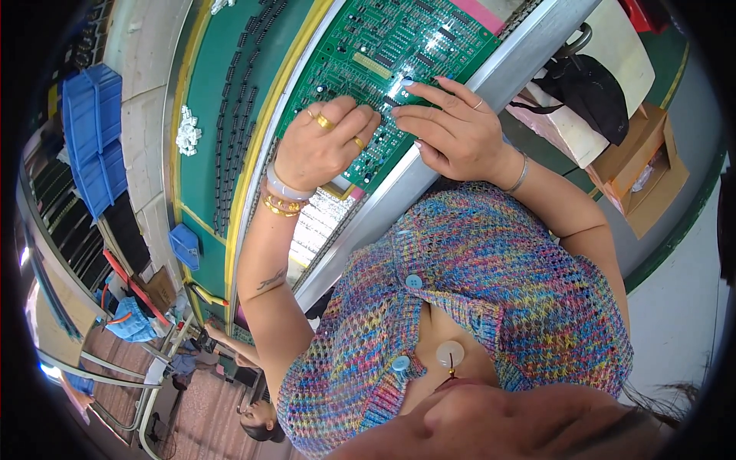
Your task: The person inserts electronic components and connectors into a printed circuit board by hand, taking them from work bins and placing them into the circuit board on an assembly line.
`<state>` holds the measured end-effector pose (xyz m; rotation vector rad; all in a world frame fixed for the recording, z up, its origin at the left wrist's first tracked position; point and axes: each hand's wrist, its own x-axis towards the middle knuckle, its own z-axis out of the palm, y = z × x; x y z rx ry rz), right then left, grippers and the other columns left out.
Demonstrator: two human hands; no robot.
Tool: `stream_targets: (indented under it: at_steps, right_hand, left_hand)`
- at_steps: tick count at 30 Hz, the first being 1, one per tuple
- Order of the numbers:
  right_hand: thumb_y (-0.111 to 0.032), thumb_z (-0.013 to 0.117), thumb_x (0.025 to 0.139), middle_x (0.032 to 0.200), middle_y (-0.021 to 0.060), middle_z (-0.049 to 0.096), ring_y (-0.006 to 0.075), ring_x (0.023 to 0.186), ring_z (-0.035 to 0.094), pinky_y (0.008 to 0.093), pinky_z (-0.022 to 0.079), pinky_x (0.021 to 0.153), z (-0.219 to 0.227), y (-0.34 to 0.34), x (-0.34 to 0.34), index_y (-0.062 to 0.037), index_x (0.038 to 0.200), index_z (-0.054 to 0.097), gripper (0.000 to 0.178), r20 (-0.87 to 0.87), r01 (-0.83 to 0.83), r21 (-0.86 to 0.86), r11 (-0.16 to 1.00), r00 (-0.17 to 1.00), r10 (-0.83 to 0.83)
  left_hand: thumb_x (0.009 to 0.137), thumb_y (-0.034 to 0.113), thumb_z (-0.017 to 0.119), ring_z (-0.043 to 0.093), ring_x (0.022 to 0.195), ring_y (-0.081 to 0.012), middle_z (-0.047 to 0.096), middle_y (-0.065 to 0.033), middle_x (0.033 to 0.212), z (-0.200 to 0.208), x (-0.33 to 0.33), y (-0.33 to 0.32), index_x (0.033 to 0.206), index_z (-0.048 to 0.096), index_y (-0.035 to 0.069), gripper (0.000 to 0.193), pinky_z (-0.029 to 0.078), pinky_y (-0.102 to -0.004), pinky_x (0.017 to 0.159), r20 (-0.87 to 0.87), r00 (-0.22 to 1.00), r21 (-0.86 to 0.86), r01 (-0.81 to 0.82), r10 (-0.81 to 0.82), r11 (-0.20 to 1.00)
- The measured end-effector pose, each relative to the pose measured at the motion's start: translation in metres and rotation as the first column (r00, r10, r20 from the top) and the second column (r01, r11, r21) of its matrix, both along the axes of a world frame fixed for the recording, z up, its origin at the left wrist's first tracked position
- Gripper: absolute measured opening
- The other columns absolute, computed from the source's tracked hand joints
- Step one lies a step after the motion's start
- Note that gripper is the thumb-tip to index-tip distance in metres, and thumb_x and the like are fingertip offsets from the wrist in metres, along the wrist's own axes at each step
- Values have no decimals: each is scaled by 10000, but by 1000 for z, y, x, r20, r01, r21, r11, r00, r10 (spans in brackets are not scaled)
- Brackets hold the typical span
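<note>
slanting toward upper right, a green rectangular circuit board (395, 42) underlies the curled left hand (323, 146), any pinch hidden. the right hand (464, 134) spreads.

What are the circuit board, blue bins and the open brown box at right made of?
Circuit board: probably resin laminate, glossy green, given its bright glare.
Blue bins: likely moulded plastic, smooth and evenly coloured.
Brown box: apparently cardboard, matte, with folded flaps.

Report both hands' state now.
Left hand: curled over the green circuit board; cannot tell whether it holds anything.
Right hand: open, extended over the same board.
</note>
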<state>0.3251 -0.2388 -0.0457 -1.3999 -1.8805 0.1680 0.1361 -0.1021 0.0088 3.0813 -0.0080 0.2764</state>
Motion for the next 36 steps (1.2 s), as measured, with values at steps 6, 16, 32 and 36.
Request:
stream_targets:
  at_steps: [6, 16, 32, 36]
  right_hand:
    - [-145, 625, 778, 1082, 1, 654, 215, 1160, 567, 423, 381, 1045, 1, -1, 1, -128, 1004, 649, 228, 0, 0, 1, 1000, 1000, 0]
    - [-128, 629, 778, 1072, -5, 655, 213, 1155, 570, 416, 385, 1041, 2, 0, 0, -130, 991, 654, 214, -25, -6, 0, 1000, 1000, 6]
    - [-141, 630, 777, 1073, -2, 657, 207, 1150, 572, 415, 375, 1050, 3, -2, 2, -132, 995, 659, 220, -14, -15, -5, 1000, 1000, 15]
    - [-145, 629, 777, 1078, 2, 657, 211, 1149, 572, 417, 387, 1041, 3, 0, 2, -131, 997, 659, 223, 3, -6, -1, 1000, 1000, 6]
  left_hand:
    - [707, 112, 644, 574, 881, -167, 596, 10, 935, 6, 0, 3, 1013, 700, 98, 311, 474, -287, 716, 18, 999, -41, -49, 50, 998]
    - [735, 137, 719, 568, 822, -288, 593, -92, 823, 5, 67, 83, 794, 727, 65, 93, 452, -381, 736, 218, 646, -158, -717, 732, 679]
    - [596, 117, 651, 567, 853, -181, 615, 48, 854, 9, 3, 30, 839, 721, 175, 260, 507, -303, 692, 149, 968, -118, -185, 201, 976]
    - [639, 123, 603, 565, 887, -180, 615, 41, 912, 2, 2, 30, 874, 711, 171, 264, 511, -301, 692, 90, 982, -78, -159, 166, 984]
